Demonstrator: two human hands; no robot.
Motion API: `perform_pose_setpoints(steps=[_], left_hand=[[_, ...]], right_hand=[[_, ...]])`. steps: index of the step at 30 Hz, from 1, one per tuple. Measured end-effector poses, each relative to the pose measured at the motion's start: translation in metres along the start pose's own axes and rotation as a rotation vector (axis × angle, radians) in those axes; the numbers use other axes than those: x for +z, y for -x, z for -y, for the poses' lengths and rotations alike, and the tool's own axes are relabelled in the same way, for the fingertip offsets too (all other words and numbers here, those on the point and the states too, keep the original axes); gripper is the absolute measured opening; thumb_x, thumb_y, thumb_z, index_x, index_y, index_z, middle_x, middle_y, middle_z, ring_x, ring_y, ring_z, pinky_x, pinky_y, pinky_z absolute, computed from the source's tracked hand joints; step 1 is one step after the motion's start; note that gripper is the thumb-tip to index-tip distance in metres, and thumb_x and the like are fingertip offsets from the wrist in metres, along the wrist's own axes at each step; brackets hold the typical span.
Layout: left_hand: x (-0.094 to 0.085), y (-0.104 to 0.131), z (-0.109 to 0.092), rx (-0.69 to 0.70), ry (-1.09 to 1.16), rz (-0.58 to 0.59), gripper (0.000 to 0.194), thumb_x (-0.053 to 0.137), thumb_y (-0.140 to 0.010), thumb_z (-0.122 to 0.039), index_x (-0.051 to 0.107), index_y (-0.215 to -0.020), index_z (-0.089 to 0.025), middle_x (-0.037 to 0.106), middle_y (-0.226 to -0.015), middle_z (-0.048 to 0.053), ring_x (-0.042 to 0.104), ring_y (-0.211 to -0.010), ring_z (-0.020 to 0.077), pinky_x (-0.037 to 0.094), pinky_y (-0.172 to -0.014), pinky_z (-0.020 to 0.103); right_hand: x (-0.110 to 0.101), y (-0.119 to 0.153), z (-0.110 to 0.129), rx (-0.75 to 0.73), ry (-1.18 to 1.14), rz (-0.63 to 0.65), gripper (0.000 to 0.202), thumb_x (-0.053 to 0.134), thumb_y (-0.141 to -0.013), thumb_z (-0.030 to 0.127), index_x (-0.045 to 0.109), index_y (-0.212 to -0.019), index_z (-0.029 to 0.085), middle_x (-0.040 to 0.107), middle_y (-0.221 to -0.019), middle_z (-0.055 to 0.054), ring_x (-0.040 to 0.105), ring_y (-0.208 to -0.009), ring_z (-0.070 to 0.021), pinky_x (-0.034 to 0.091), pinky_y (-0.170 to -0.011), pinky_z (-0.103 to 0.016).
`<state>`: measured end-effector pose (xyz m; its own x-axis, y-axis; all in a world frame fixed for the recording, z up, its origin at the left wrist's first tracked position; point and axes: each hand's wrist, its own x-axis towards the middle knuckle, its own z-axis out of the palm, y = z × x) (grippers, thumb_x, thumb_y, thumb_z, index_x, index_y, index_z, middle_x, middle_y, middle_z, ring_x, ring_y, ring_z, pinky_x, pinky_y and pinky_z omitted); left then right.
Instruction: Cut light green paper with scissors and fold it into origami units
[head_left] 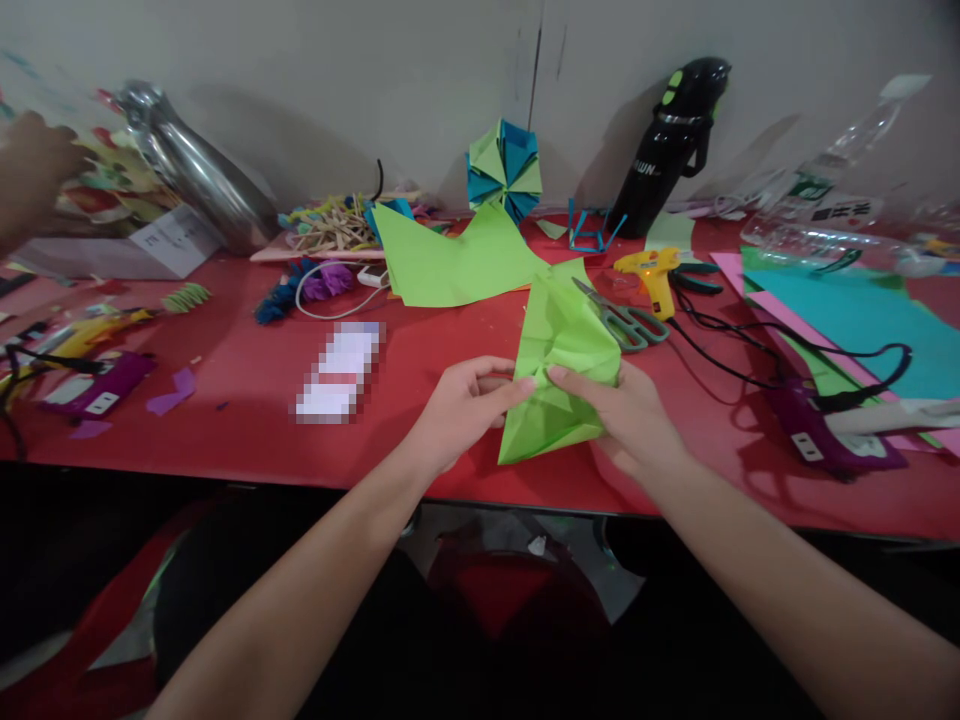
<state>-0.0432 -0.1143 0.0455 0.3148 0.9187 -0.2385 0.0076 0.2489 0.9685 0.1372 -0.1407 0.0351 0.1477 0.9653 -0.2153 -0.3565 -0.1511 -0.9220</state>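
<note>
Both of my hands grip a creased sheet of lime green paper (562, 335), held tilted above the red table (247, 400). My left hand (476, 400) pinches its left side, thumb on top. On the right side, my right hand (630, 405) is closed, its thumb pressing near the paper's middle; the fingers behind are hidden. Grey-handled scissors (634, 328) lie just beyond the paper. Farther back rests a larger cut piece of green paper (450, 260). Against the wall leans a folded paper wheel (505, 170) in blue and green.
A yellow glue gun (651, 275) trails a black cord to a purple power strip (832, 430). Coloured sheets (862, 310) and a clear bottle (810, 200) lie right. A phone (341, 370), a black flask (667, 145) and a steel jug (199, 165) stand about. Another person's hand (37, 170) is far left.
</note>
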Motion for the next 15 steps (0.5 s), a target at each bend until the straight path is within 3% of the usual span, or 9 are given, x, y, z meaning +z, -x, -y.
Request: perform_pose_setpoints(steps=[6,15], left_hand=[[0.0005,-0.0006,0.0056,0.142,-0.114,0.051,0.031,0.081,-0.078,-0.043,0.073,-0.094,-0.018,0.078,-0.091,0.006,0.073,-0.086,0.0210,0.058,-0.077,0.032],[0.0003,0.0019,0.0013,0.147,-0.076,0.066,0.026,0.080,-0.080,-0.036,0.072,-0.095,-0.017,0.079,-0.095,0.007,0.075,-0.088,0.0222,0.062,-0.080,0.036]], right_hand=[[0.0019,0.0014,-0.0022,0.006,0.004,0.029,0.043,0.091,-0.066,0.034,0.075,-0.104,0.022,0.077,-0.118,-0.010,0.073,-0.107,-0.0308,0.062,-0.089,-0.044],[-0.0013,-0.0017,0.0026,-0.049,0.004,-0.011,0.048,0.093,-0.061,0.034,0.071,-0.103,0.025,0.078,-0.108,-0.006,0.075,-0.094,-0.0267,0.062,-0.082,-0.042]])
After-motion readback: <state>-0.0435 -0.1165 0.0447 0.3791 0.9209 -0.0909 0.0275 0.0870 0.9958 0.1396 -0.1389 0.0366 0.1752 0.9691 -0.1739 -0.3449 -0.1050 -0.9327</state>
